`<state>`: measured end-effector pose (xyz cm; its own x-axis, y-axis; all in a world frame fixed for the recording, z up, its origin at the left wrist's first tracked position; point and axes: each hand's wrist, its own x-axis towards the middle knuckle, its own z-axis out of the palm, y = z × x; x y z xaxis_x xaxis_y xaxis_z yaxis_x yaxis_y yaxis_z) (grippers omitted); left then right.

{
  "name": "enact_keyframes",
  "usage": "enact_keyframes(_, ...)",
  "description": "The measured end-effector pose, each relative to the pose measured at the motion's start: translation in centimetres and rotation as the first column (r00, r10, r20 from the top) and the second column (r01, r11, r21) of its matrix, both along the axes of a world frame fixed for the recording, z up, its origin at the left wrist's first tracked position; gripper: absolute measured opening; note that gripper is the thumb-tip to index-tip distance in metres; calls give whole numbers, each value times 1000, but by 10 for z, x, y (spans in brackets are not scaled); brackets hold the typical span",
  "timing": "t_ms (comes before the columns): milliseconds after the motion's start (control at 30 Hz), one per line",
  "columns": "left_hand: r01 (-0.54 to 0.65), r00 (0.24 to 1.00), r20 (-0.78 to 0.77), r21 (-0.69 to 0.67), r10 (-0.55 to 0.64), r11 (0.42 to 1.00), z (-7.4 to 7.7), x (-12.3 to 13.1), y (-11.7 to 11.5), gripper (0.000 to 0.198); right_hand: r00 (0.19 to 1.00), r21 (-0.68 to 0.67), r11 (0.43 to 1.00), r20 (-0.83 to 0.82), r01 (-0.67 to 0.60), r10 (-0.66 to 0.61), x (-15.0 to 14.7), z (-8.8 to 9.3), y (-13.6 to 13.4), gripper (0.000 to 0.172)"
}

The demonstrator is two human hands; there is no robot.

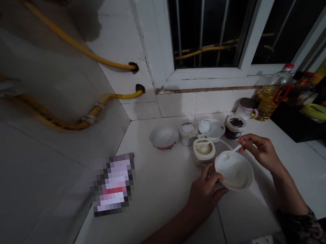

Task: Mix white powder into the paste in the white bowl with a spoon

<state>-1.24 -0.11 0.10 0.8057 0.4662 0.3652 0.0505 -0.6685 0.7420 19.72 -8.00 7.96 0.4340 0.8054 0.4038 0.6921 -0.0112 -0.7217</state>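
A white bowl [235, 172] is tilted over the tiled counter, its inside facing me, with some pale stuff low on its wall. My left hand [208, 185] grips the bowl by its left rim. Between the thumb and fingers of my right hand [257, 150] is the handle of a white spoon [233, 150], whose head rests inside the bowl near the top left. Just behind the bowl stands a square-lidded clear jar [204, 151] with a cream rim. What exactly lies in the bowl I cannot make out.
Behind stand a bowl with red markings [165, 137], a small clear container [188, 133], another white bowl [216, 129] and a jar of dark contents [235, 126]. An oil bottle [267, 100] is at right. A blurred-out phone-like object [114, 184] leans against the left wall.
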Motion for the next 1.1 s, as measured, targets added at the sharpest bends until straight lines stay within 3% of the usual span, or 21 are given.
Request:
enact_keyframes(200,2,1000,5,5,-3,1000,0,-1,0,19,966,-231,966,202,-115,164,-1,-5,1,20)
enact_keyframes(333,-4,1000,17,28,3,1000,-3,-1,0,20,962,-309,924,77,-228,263,-19,-7,6,24)
enact_keyframes(467,-7,999,36,39,6,999,-5,-1,0,20,968,-302,925,-164,-231,188,-18,-5,6,25)
enact_keyframes(633,-10,1000,24,35,10,999,-2,-1,0,18,898,-270,945,-437,-185,51,-5,-4,4,27)
enact_keyframes(800,10,999,34,39,-12,999,-1,-2,0,20,867,-226,969,-498,-101,-25,3,-6,5,30)
enact_keyframes(1100,24,1000,15,-1,-24,1000,4,-1,1,18,889,-253,966,-451,-43,-79,3,-6,7,33)
